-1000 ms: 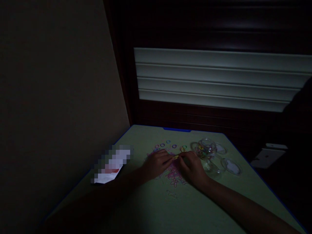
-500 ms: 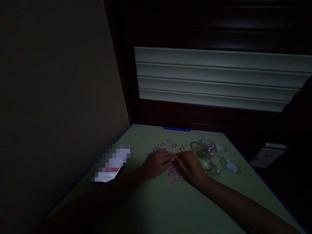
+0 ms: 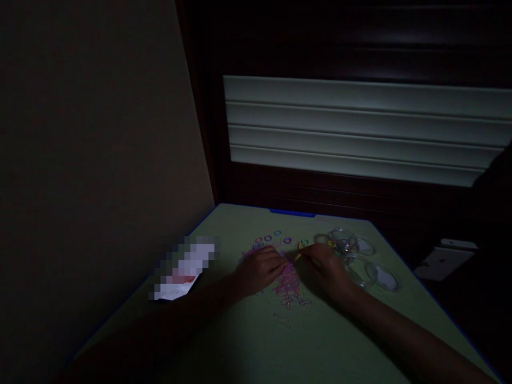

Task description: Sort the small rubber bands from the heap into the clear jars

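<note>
A loose pile of thin, mostly pink rubber bands (image 3: 288,285) lies on the pale table. Over its left side is my left hand (image 3: 260,269), thumb and fingers pinched together; what they hold, if anything, is too small to make out. My right hand (image 3: 328,269) pinches a small yellow rubber band (image 3: 298,257) at the pile's right edge. Beyond the hands, several coloured ring-shaped bands are spread in a row, among them a purple ring (image 3: 287,241) and a green ring (image 3: 304,242).
Clear round containers (image 3: 343,240) with coloured bands stand right of my right hand, beside a clear lid with a white disc (image 3: 384,277). A phone-like device with a blurred screen (image 3: 188,269) lies at the left edge. A white box (image 3: 446,261) is beyond the table (image 3: 248,346).
My right hand has moved away to the right from my left hand, with the yellow band in its fingers. My left hand stays nearly in place. The view has shifted slightly.
</note>
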`<state>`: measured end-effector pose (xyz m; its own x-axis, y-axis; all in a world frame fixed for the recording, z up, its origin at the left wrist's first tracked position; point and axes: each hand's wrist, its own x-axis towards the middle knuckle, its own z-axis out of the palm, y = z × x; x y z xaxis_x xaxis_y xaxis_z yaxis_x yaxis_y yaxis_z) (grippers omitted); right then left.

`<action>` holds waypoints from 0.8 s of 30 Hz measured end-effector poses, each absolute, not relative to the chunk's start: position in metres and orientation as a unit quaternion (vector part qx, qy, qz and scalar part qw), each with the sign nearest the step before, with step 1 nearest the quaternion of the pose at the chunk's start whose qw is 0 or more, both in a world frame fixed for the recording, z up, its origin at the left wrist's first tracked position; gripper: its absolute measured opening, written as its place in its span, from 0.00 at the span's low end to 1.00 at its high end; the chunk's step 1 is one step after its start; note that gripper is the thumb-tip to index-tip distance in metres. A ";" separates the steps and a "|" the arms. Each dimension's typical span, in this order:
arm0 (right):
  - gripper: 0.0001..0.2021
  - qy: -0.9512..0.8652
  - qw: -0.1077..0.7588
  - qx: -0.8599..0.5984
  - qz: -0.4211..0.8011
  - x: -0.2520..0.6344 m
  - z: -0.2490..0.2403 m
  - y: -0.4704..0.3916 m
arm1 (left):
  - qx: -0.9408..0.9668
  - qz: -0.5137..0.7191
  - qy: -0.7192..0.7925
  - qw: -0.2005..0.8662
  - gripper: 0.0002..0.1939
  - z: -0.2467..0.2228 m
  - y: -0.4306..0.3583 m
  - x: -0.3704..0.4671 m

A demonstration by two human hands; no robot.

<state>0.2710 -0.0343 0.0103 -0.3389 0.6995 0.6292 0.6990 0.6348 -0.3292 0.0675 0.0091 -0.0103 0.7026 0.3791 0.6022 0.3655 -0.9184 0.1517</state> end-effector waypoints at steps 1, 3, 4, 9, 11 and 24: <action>0.09 -0.816 0.389 -0.428 0.005 0.273 0.015 -0.032 | 0.922 0.329 0.203 0.009 0.09 -0.010 0.009 0.068; 0.09 -0.813 0.387 -0.434 0.011 0.276 0.027 -0.030 | 0.922 0.329 0.206 0.007 0.10 -0.011 0.009 0.068; 0.09 -0.812 0.379 -0.444 0.013 0.278 0.034 -0.028 | 0.922 0.328 0.206 0.006 0.10 -0.011 0.009 0.068; 0.09 -0.812 0.318 -0.489 -0.020 0.299 0.077 -0.020 | 0.924 0.322 0.207 0.003 0.10 -0.010 0.010 0.069; 0.09 -0.804 0.301 -0.511 -0.046 0.314 0.098 -0.014 | 0.924 0.320 0.210 -0.001 0.09 -0.011 0.010 0.069; 0.08 -0.781 0.110 -0.614 0.011 0.382 0.134 0.006 | 0.924 0.323 0.206 0.013 0.09 -0.015 0.014 0.067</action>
<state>0.3823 0.0059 0.1340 -0.2217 0.9623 0.1579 0.9574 0.2455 -0.1518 0.0670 0.0135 -0.0148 0.7069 0.3893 0.5905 0.3722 -0.9147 0.1575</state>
